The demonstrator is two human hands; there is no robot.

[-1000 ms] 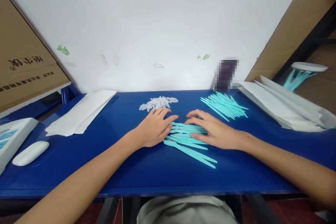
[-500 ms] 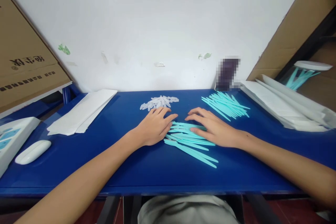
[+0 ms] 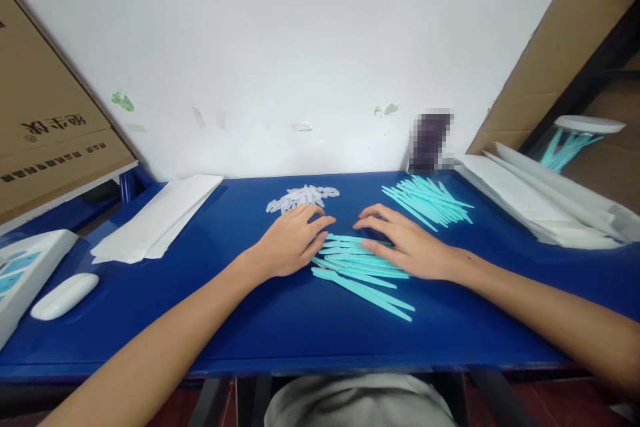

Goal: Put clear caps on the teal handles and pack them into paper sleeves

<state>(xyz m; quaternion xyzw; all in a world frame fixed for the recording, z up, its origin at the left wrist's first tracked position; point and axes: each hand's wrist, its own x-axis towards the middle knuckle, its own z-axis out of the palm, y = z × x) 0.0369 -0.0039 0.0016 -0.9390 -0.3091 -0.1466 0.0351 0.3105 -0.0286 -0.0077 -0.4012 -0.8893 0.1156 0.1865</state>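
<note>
A loose bunch of thin turquoise plastic sticks (image 3: pixel 360 273) lies at the middle of the blue table (image 3: pixel 280 320). My left hand (image 3: pixel 293 241) rests flat on the table at the bunch's left end, fingers stretched out and touching the sticks. My right hand (image 3: pixel 407 245) lies over the bunch's right side, fingers spread and pressing lightly on the sticks. Neither hand grips anything. Just beyond my left hand sits a small heap of clear plastic caps (image 3: pixel 303 197). A second, tidier pile of turquoise sticks (image 3: pixel 427 200) lies further back to the right.
White paper sleeves are stacked at the back left (image 3: pixel 157 217) and far right (image 3: pixel 540 197). A white mouse-shaped object (image 3: pixel 65 295) and a white device (image 3: pixel 23 267) sit at the left edge. Cardboard boxes (image 3: pixel 47 127) flank both sides. A white wall stands behind.
Both hands have stayed on the middle bunch with only slight finger shifts; the view itself has moved a little.
</note>
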